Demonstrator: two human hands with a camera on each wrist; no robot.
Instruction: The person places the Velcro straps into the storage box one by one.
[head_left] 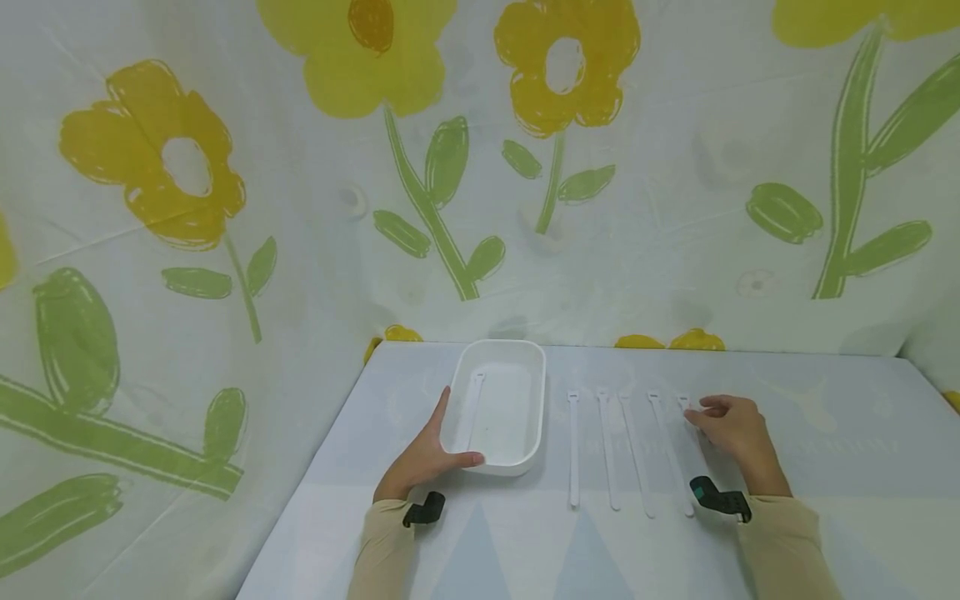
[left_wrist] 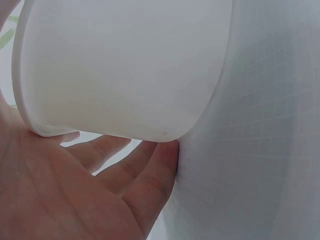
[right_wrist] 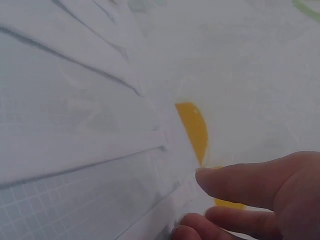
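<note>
My left hand (head_left: 423, 454) holds the near left corner of a white plastic tray (head_left: 536, 408), thumb along the near rim and fingers along the left side. The fingers (left_wrist: 155, 175) touch the tray's outer wall in the left wrist view. One white cable tie (head_left: 474, 408) lies inside the tray. My right hand (head_left: 731, 429) is at the head of the rightmost cable tie (head_left: 683, 401), partly covering it. In the right wrist view, the thumb (right_wrist: 235, 182) stands apart from the bent fingers, with the tie's head near the gap; contact cannot be made out.
Several more white cable ties (head_left: 574, 450) lie lengthwise in a row on the pale table (head_left: 847, 467), between the tray and my right hand. A white curtain (head_left: 660, 250) printed with yellow flowers hangs behind the table and along its left side.
</note>
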